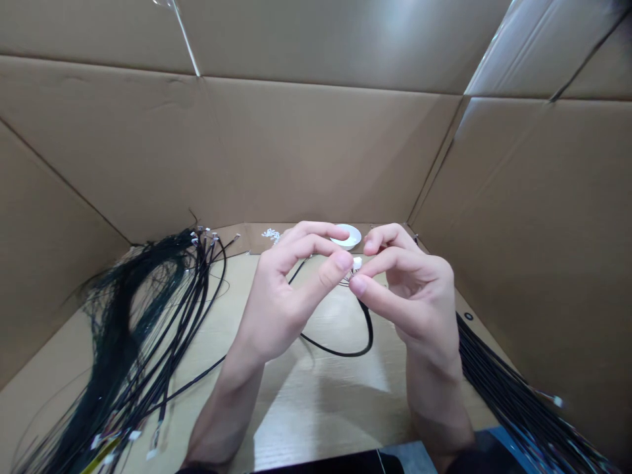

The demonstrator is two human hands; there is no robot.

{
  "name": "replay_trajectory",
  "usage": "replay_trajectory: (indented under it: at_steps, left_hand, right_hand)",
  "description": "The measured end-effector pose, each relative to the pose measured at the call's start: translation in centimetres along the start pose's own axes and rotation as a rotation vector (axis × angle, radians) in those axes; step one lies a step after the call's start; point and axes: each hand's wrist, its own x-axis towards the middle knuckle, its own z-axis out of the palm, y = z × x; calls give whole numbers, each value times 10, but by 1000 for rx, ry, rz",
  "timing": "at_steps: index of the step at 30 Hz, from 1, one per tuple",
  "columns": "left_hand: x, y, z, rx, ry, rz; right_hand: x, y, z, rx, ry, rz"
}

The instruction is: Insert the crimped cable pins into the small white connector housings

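Observation:
My left hand (296, 283) and my right hand (409, 283) meet over the middle of the table. Between their fingertips is a small white plug connector (357, 263), with thin wires below it. The left thumb and forefinger close on the connector's left side. My right thumb and forefinger pinch at the wires just under it. A black cable (340, 354) hangs from there in a loop and runs off to the left behind my left wrist. The exact contact of the fingertips is partly hidden.
Black cables with white connectors (197, 316) and a tangle of dark thin strands (113, 342) lie on the left. A cable bundle (513, 388) lies on the right. Behind my hands are a white dish (351, 237) and small white pieces (271, 234). Cardboard walls (316, 145) surround the table.

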Motion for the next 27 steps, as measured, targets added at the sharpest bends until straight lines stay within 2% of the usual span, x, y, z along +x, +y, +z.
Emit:
replay_trajectory:
  at_steps: [3,6,15,22,27]
  left_hand:
    - [1,2,-4,-54,-63,-119]
    - [5,-1,-8,-110,-144,-172]
    - [11,-10,-9,-276,-297,-234]
    - [14,-26,-1,-509,-230,-319]
    - [14,-24,9,-536,-208,-373]
  right_hand:
    - [0,-3,0,-24,-13,2]
    - [0,-5,-1,-54,-30,8]
    - [-1,-7,-5,-88,-119,35]
    - [-4,-19,-12,-221,-29,19]
    - [-4,-21,-10,-274,10,23]
